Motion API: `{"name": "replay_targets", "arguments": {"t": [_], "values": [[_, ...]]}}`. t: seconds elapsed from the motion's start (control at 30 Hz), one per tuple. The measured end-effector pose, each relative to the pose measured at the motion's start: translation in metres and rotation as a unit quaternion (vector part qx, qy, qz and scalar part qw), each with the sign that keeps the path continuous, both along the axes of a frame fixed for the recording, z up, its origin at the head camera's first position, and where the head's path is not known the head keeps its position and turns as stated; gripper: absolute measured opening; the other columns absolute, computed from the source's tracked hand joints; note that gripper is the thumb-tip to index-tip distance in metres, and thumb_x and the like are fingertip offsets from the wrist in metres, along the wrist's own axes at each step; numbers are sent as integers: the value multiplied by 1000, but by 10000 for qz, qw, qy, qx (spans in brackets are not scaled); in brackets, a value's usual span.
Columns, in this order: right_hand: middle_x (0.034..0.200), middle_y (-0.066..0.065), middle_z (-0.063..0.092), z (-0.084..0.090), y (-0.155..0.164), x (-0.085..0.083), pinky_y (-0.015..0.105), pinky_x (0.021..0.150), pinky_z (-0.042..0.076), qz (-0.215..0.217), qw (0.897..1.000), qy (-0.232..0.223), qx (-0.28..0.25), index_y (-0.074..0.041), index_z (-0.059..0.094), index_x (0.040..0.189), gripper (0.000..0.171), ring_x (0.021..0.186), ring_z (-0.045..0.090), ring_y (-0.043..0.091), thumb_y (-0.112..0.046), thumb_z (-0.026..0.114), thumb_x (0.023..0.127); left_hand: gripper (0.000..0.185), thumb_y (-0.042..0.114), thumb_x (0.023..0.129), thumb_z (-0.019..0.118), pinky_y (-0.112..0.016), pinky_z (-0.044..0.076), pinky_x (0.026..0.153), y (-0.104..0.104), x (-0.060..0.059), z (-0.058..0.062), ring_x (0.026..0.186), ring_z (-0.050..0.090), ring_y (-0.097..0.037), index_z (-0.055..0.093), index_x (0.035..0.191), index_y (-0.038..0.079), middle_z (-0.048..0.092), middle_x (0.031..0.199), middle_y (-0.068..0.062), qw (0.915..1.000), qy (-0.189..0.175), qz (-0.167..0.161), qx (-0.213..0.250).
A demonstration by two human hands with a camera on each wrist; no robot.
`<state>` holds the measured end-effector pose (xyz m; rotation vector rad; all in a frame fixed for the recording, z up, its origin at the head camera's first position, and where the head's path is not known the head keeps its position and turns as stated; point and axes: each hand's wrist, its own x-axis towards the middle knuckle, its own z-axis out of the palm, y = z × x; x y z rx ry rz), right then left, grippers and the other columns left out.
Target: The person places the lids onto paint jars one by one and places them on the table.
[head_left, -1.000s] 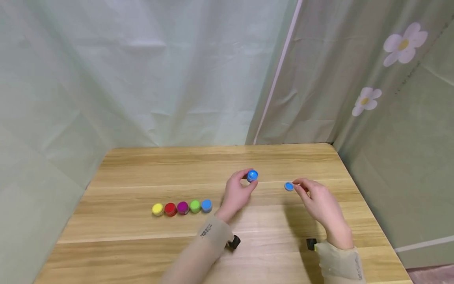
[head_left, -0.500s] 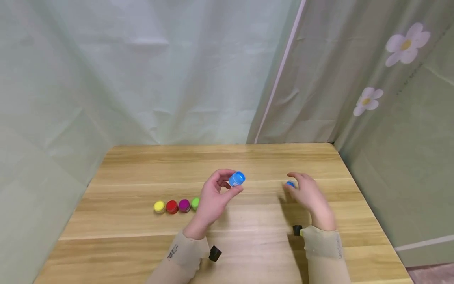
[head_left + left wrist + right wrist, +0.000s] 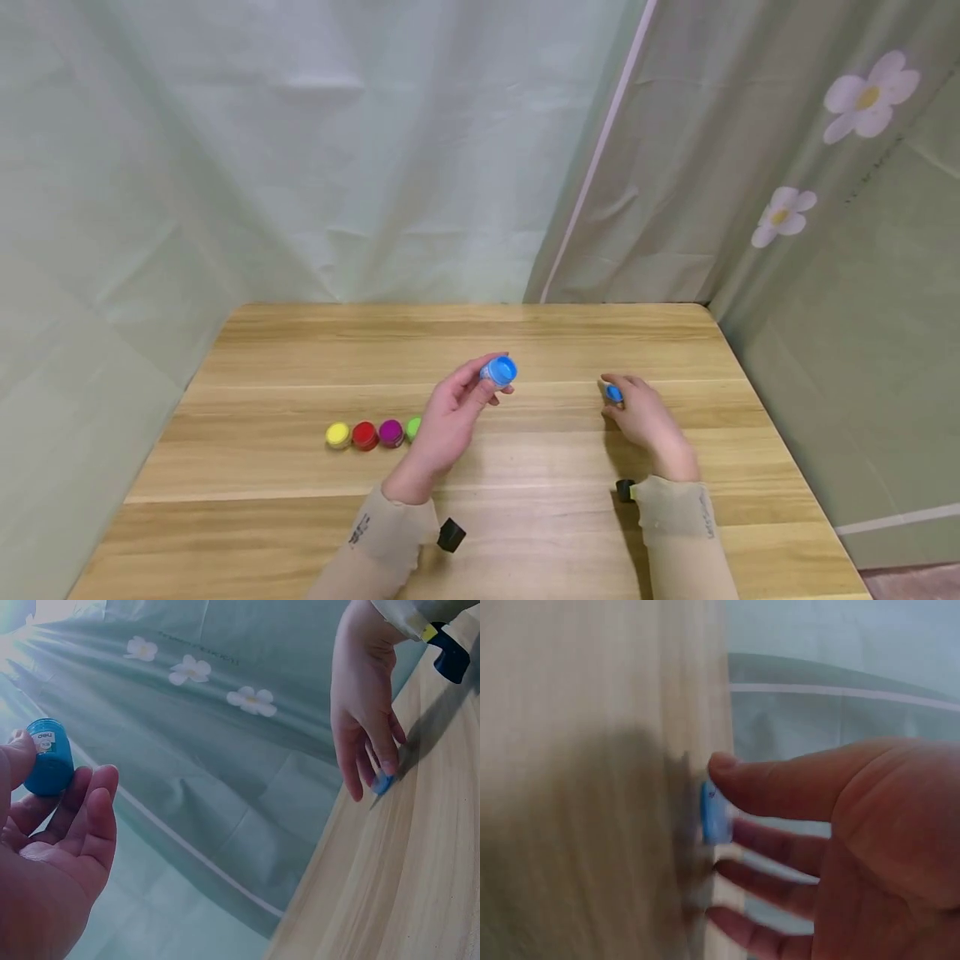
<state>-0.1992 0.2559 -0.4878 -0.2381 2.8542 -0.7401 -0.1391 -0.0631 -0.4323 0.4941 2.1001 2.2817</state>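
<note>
My left hand grips a small blue paint jar between thumb and fingers, raised over the table and tilted, its lidless mouth facing up and right. In the left wrist view a white label shows on the jar's side. My right hand pinches a blue jar lid with thumb and fingers, close over the tabletop at the right. The right wrist view shows the lid on edge, thumb above it and a finger below. Blur softens it there.
Left of my left hand stands a row of small jars with yellow, red, purple and green tops; the hand partly covers the green one. The wooden table ends at a pale curtain.
My left hand has drawn the blue jar leftward and tilted it, covering the blue-topped jar in the row. My right hand has turned over and lowered with the lid toward the table.
</note>
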Motion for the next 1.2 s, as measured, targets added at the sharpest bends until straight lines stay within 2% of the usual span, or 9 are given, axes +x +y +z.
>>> {"name": "replay_targets", "arguments": {"t": [0.4, 0.6, 0.73, 0.87, 0.97, 1.03, 1.1, 1.2], "values": [[149, 30, 52, -6, 2, -5, 70, 110, 41, -104, 9997, 224, 24, -5, 59, 151, 48, 135, 47, 57, -9, 68, 104, 38, 6, 109, 61, -29, 54, 87, -3, -3, -2, 102, 67, -20, 59, 147, 0, 67, 124, -8, 9991, -166, 103, 374], [133, 26, 60, -7, 3, -4, 66, 104, 46, -155, 9994, 305, 80, -6, 70, 135, 32, 122, 56, 51, -9, 72, 103, 38, 0, 106, 64, -30, 56, 93, -3, -4, -5, 106, 67, -23, 56, 143, -4, 67, 126, -7, 9971, -292, 15, 707], [123, 23, 64, -5, 3, -3, 62, 100, 50, -189, 9995, 267, -52, -4, 68, 131, 31, 114, 62, 44, -18, 72, 104, 36, -1, 105, 64, -33, 57, 97, -2, -5, -5, 108, 66, -24, 57, 140, -4, 68, 126, -9, 9968, -330, 6, 728], [118, 16, 66, 4, -1, -3, 54, 91, 54, -291, 9969, 316, -656, -5, 59, 141, 44, 106, 65, 33, -36, 61, 110, 35, 2, 107, 63, -30, 57, 94, -2, -5, -5, 105, 67, -20, 58, 140, -4, 68, 126, -8, 9977, -273, 13, 617], [116, 11, 68, 18, -9, -1, 48, 86, 52, -313, 9884, 643, -1337, -11, 58, 147, 47, 102, 63, 28, -43, 50, 114, 34, 6, 108, 62, -28, 54, 90, -2, -4, -4, 102, 67, -20, 60, 141, -2, 69, 124, -6, 9986, -214, 52, 476], [115, 8, 68, 30, -15, 4, 45, 84, 51, -260, 9799, 941, -1740, -15, 61, 147, 44, 101, 62, 25, -42, 48, 115, 34, 9, 110, 61, -28, 53, 87, -2, -4, -4, 100, 67, -20, 61, 142, -1, 70, 121, -5, 9990, -177, 96, 394], [115, 4, 69, 42, -22, 9, 41, 86, 51, -184, 9683, 1291, -2131, -16, 66, 139, 36, 104, 62, 21, -38, 52, 114, 33, 10, 111, 59, -27, 52, 85, -2, -4, -4, 99, 67, -19, 62, 142, 0, 70, 118, -3, 9992, -166, 135, 341], [113, 0, 70, 59, -34, 22, 34, 87, 52, -75, 9454, 1701, -2779, -15, 70, 126, 21, 105, 63, 17, -28, 67, 109, 33, 9, 111, 57, -28, 52, 85, -2, -4, -4, 98, 67, -19, 62, 143, 0, 71, 114, -3, 9991, -172, 142, 359]]}}
